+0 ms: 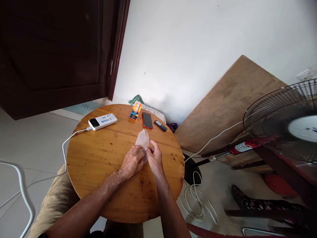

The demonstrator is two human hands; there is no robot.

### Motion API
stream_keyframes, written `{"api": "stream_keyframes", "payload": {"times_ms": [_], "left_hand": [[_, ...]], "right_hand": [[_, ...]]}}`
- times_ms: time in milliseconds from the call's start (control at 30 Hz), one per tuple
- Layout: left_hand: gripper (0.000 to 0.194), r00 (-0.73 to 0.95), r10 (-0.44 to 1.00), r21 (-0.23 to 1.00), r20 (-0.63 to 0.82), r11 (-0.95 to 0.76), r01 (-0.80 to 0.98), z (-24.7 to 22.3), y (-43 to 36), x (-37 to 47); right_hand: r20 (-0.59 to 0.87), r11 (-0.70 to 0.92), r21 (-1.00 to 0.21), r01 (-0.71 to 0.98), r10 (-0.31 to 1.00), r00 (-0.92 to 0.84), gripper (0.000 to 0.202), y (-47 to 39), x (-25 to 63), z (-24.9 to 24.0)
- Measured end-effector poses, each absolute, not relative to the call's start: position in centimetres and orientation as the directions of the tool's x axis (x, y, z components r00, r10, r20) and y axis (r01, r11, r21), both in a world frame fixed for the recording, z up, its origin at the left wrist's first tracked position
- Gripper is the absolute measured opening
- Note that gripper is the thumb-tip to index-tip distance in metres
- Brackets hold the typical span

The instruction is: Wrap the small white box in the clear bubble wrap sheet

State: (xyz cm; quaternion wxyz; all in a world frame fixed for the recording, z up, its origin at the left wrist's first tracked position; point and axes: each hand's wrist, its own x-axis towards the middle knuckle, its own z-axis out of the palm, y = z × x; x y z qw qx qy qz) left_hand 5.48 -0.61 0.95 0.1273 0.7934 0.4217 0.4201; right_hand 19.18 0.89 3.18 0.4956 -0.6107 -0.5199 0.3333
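Observation:
Both hands meet over the middle of the round wooden table (pixel 99 155). Between them is a whitish, translucent wrap (pixel 142 138) that looks like bubble wrap, its free end pointing away from me. My left hand (pixel 133 160) lies over its near left side with the fingers curled on it. On the other side, my right hand (pixel 154 157) pinches the near end between thumb and fingers. What the wrap may contain is hidden. Beyond it lie a red-edged dark phone (pixel 147 120) and a small dark handset (pixel 160 125).
A white power bank (pixel 102 121) with a cable (pixel 64 148) sits at the table's left. An orange packet (pixel 135 111) lies at the far edge. To the right stands a fan (pixel 279 125), before a leaning board (pixel 223 105). A loose cable (pixel 198 198) is coiled on the floor.

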Motion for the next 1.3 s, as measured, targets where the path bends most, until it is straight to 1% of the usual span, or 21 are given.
{"api": "stream_keyframes", "payload": {"times_ms": [100,233,333,500,700,833,933,1033,1100,1167,1267,1300], "left_hand": [[0.024,0.250,0.797,0.572,0.550,-0.578,0.583,1.2,-0.7,5.5],[0.016,0.254,0.806,0.598,0.535,-0.573,0.560,1.5,-0.6,5.4],[0.014,0.250,0.809,0.631,0.532,-0.576,0.520,1.5,-0.5,5.2],[0.014,0.236,0.817,0.687,0.526,-0.572,0.448,1.3,-0.3,5.1],[0.014,0.209,0.797,0.698,0.566,-0.599,0.394,1.3,-0.3,4.8],[0.015,0.228,0.793,0.691,0.565,-0.605,0.395,1.6,-0.5,4.6],[0.016,0.252,0.793,0.690,0.555,-0.607,0.394,1.8,-0.7,4.6],[0.016,0.227,0.815,0.724,0.534,-0.579,0.374,1.8,-0.8,4.6],[0.019,0.176,0.850,0.774,0.497,-0.526,0.354,1.8,-0.8,4.7],[0.017,0.102,0.891,0.826,0.442,-0.448,0.341,1.7,-0.7,4.8],[0.006,0.020,0.926,0.860,0.377,-0.358,0.364,1.4,-0.4,5.2],[0.007,0.015,0.932,0.861,0.363,-0.341,0.378,1.3,-0.3,5.3]], "right_hand": [[0.081,0.032,-0.964,0.264,0.981,0.178,0.052,-0.1,19.3,3.7],[0.018,0.001,-0.982,0.191,0.996,0.089,0.049,-1.3,19.9,4.2],[-0.007,-0.015,-0.988,0.153,0.999,0.050,0.048,-1.7,20.3,4.5],[-0.068,-0.068,-0.998,0.011,0.998,0.010,0.051,-2.1,20.6,4.7],[-0.038,-0.038,-0.999,-0.032,0.999,0.000,0.049,-2.5,20.6,4.2],[-0.025,-0.024,-0.999,-0.024,0.999,0.037,0.047,-2.7,20.7,3.7],[-0.017,-0.018,-1.000,0.026,0.998,0.056,0.046,-2.6,20.5,3.5],[0.028,0.015,-0.983,0.181,0.997,0.066,0.046,-2.3,19.9,3.4],[0.090,0.068,-0.945,0.321,0.994,0.055,0.048,-2.1,19.3,3.4],[0.162,0.139,-0.886,0.442,0.987,0.014,0.053,-2.0,18.9,3.4],[0.235,0.232,-0.803,0.550,0.970,-0.066,0.064,-2.0,18.6,3.5],[0.244,0.248,-0.787,0.565,0.966,-0.085,0.066,-2.0,18.7,3.5]]}}
